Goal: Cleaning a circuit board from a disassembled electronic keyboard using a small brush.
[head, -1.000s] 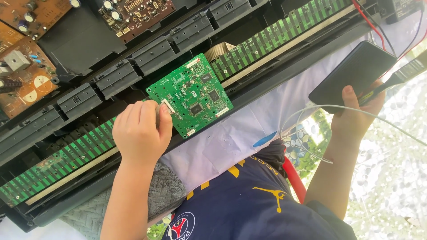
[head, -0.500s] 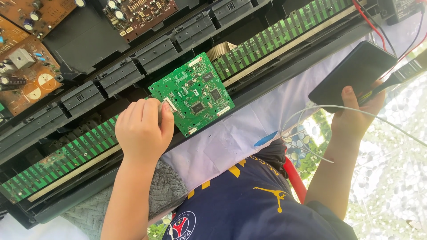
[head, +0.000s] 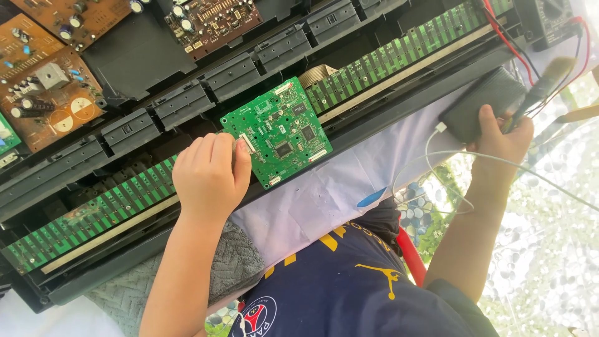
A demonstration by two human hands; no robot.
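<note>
Two hands busy: left hand (head: 209,178) curled loosely against small green square circuit board (head: 281,131) mid-chassis, right hand (head: 502,140) closed around black slab-shaped device (head: 477,106) near table's right edge. Best lifted by edges, level, ribbon slack.

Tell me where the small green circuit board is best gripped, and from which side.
Probably by its bare edges, not its face: the green circuit board lies flat and tilted on the open black chassis, its top crowded with chips. The left hand already sits at its left edge by the white connector. The lower right edge overhangs toward the white cloth, so fingers could likely pinch there, coming from the person's side.
</note>
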